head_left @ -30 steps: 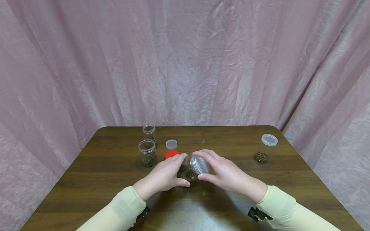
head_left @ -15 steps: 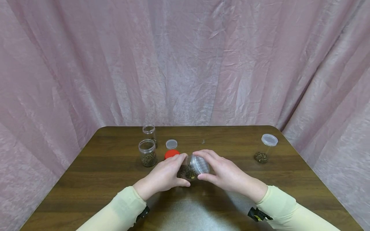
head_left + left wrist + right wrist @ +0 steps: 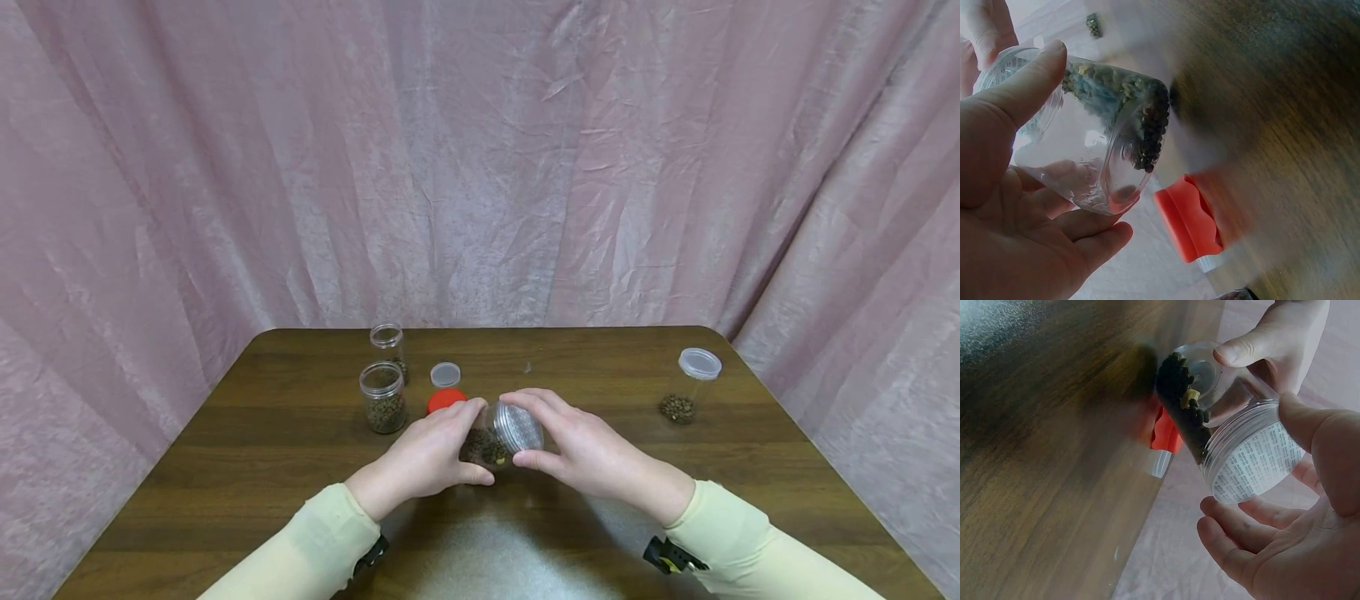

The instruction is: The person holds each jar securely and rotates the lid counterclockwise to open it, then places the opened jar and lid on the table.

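A clear plastic jar (image 3: 482, 446) is clasped by fingers of the left hand (image 3: 429, 452). Its round silvery lid (image 3: 521, 427) is pinched by the right hand (image 3: 583, 442).

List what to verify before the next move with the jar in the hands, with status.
1. Left hand round the jar: ok.
2. Right hand round the printed cover: ok.
3. Printed cover fully tight: cannot tell, though it sits over the mouth.
4. Jar upright: not ok, tilted.
5. Pellets inside, visible through the wall: ok.
6. Jar clear of the table: cannot tell.
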The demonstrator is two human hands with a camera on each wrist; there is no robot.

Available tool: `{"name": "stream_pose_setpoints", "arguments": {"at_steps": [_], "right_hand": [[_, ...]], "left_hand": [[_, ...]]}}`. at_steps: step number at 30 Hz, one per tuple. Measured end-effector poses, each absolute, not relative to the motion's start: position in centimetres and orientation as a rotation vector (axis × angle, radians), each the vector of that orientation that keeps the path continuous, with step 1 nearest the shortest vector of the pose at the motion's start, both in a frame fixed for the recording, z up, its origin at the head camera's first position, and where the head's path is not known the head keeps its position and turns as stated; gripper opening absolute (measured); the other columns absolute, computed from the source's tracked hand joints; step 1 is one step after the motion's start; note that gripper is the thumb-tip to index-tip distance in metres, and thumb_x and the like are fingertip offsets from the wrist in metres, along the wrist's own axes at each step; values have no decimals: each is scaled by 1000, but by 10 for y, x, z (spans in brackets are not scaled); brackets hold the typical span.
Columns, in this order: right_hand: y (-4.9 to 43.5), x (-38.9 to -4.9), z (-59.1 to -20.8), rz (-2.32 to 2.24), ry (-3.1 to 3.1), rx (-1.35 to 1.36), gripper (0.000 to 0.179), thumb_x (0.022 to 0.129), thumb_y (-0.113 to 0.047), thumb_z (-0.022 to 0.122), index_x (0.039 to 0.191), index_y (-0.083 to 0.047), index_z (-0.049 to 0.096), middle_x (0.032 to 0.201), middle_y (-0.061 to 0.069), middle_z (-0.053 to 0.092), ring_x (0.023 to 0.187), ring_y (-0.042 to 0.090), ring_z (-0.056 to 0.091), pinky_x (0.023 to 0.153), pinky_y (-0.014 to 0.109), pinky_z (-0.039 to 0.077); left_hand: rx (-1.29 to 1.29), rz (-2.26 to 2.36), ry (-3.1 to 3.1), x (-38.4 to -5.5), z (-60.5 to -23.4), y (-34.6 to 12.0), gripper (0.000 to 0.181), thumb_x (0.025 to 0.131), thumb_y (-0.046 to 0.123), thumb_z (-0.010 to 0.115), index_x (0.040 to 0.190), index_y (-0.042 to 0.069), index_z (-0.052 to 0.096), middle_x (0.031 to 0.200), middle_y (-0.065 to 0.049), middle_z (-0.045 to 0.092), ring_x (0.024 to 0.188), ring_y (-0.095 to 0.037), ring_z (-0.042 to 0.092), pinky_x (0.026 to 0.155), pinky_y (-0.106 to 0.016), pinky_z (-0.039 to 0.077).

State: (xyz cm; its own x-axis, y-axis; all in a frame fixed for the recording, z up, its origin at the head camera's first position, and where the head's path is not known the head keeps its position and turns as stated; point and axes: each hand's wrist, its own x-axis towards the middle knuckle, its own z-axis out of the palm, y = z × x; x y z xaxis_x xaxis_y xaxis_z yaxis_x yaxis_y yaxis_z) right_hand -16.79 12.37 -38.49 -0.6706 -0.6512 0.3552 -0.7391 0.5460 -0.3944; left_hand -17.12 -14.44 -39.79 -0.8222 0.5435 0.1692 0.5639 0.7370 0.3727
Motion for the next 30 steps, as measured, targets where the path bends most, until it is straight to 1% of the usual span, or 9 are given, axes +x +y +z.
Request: {"name": "stream_pose_setpoints", "arguments": {"at_steps": [3,5,9,11,13,18,22,25,30], "right_hand": [[122,-167,-382,805,-2671,1110,74,103,-41,80,166,-22,47,158,5,57,130,28,68,103,54,58],[121,-167,-379,819,-2731,1027,75,104,-49,77,167,-24,46,156,6,59,127,31,70,101,56,58],[117,-167,-376,805,-2827,900,73,104,-57,72,166,-25,49,141,8,67,103,29,73,87,55,60],[116,-167,-375,774,-2847,885,73,104,-58,72,165,-23,51,133,7,68,92,22,69,82,51,59],[116,-168,-375,754,-2846,891,71,104,-56,73,163,-22,52,129,5,69,87,17,64,78,47,57],[116,-169,-375,751,-2813,923,70,104,-55,74,162,-23,54,129,3,68,88,12,63,79,44,58],[118,-168,-376,756,-2796,966,70,105,-56,73,163,-23,53,130,2,68,91,14,65,81,44,58],[120,-168,-375,764,-2777,1015,70,105,-55,72,163,-21,52,135,5,67,95,17,68,84,47,60],[123,-169,-375,765,-2740,1104,69,107,-50,73,164,-19,49,145,9,64,111,22,71,94,53,60]], "left_hand": [[-916,-652,-2881,-171,-399,-144,85,82,38,101,146,7,55,132,-8,68,119,-30,69,97,-54,58],[-913,-658,-2879,-172,-399,-144,84,82,38,101,145,7,55,132,-8,68,119,-30,69,98,-54,58],[-914,-659,-2879,-172,-399,-145,83,82,38,101,144,7,56,129,-7,68,117,-30,69,98,-54,58],[-913,-648,-2883,-173,-399,-145,84,82,39,101,145,7,55,129,-7,68,117,-30,69,97,-54,58],[-916,-639,-2884,-173,-399,-145,84,82,39,101,145,7,55,129,-7,68,116,-30,69,96,-53,58],[-917,-632,-2883,-173,-398,-145,85,82,41,100,146,7,55,129,-8,68,116,-30,69,97,-54,58],[-917,-628,-2886,-173,-398,-145,84,82,40,101,145,8,55,128,-7,68,115,-29,69,96,-53,58],[-918,-632,-2887,-173,-397,-145,84,82,39,101,144,7,55,128,-7,68,116,-29,69,96,-53,58],[-914,-643,-2898,-172,-396,-144,83,82,38,101,145,7,55,131,-8,68,118,-31,69,98,-55,58]]}}
